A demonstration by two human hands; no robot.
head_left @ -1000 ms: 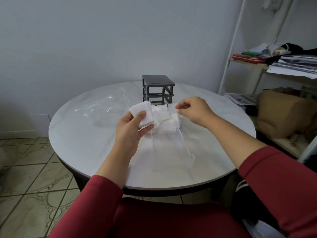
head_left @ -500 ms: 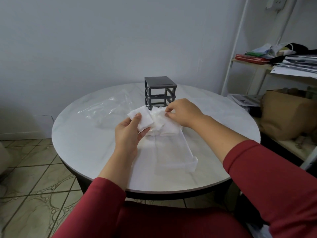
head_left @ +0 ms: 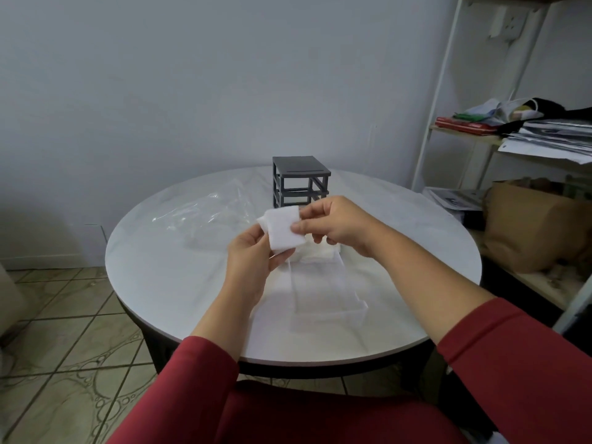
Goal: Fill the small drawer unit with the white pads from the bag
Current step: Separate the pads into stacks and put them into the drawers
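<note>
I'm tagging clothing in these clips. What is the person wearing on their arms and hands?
Both arms are in plain red long sleeves, the left sleeve and the right sleeve each ending partway up the forearm. The left hand and the right hand are bare: no gloves, and no watch, ring or bracelet shows in this view.

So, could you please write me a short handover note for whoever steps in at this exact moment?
Hands: the left hand grips a white pad from below, above the clear drawer; the right hand pinches the same pad's right edge.
Things: the clear drawer lies out on the table, with a few pads at its far end. The grey drawer frame stands behind it, slots seemingly empty. The plastic bag lies left of the frame.
Done: some pads are in the drawer.
Left: place this pad, fill the drawer, slide it into the frame.
</note>
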